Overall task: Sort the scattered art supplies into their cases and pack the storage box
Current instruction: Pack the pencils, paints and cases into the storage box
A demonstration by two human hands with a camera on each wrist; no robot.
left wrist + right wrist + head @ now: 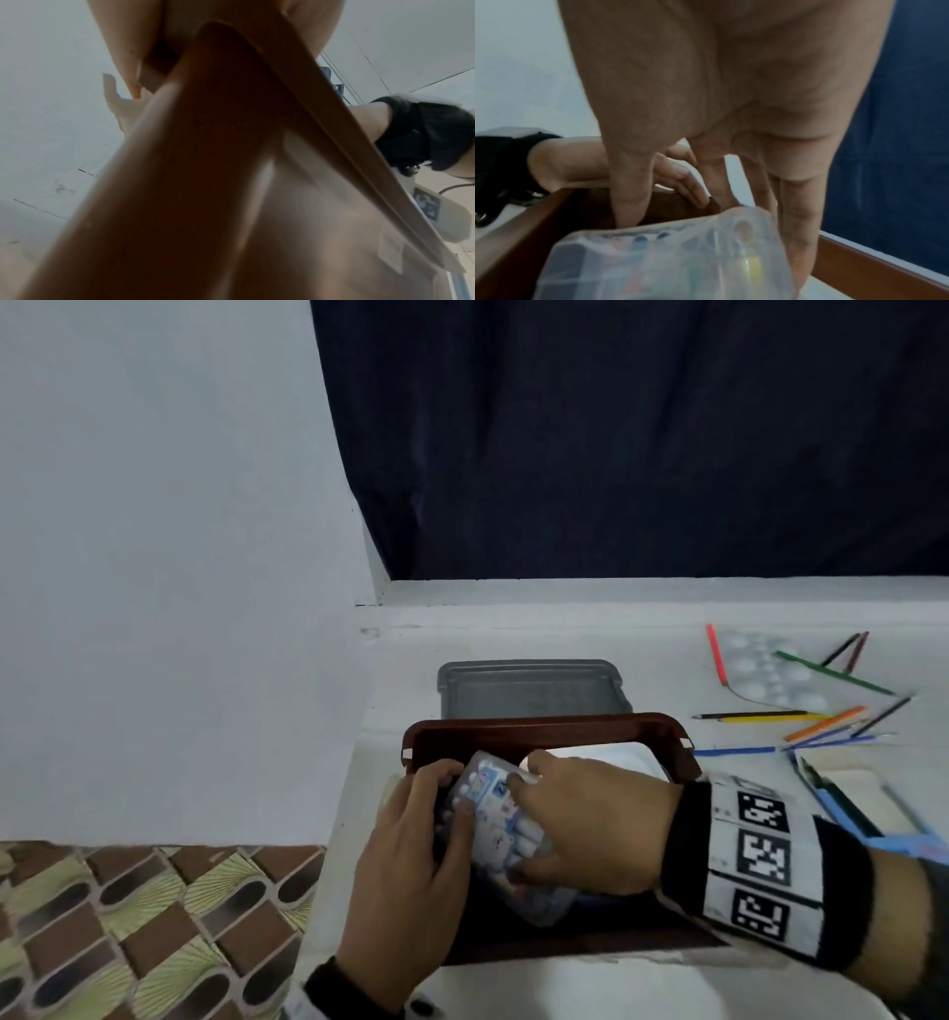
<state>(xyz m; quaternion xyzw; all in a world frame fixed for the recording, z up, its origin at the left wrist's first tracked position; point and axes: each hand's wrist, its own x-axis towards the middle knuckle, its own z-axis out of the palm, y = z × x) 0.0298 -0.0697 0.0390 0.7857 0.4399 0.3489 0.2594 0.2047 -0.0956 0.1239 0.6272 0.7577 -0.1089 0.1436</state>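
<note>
1. The storage box [544,729], dark brown with a thick rim, sits on the white surface [565,639] near its left edge and serves as the landmark here.
2. A clear plastic case [500,819] packed with small paint tubes is held tilted over the box's left half, partly inside the opening.
3. The left hand [411,870] grips the case from the box's left side, with its thumb across the case's top and its fingers curled over the rim.
4. The right hand [590,824] clasps the case from the box's right, fingers bent down around its far end and thumb under the near end; a band with black-and-white markers [755,860] wraps the wrist.
5. Behind the box lies a grey lid [531,688], flat on the surface.
6. To the right of the box, loose coloured pencils [821,724] are scattered, some across a white paint palette [770,672].
7. Nearer, right of the box, lies an open blue-edged pencil case [862,798].
</note>
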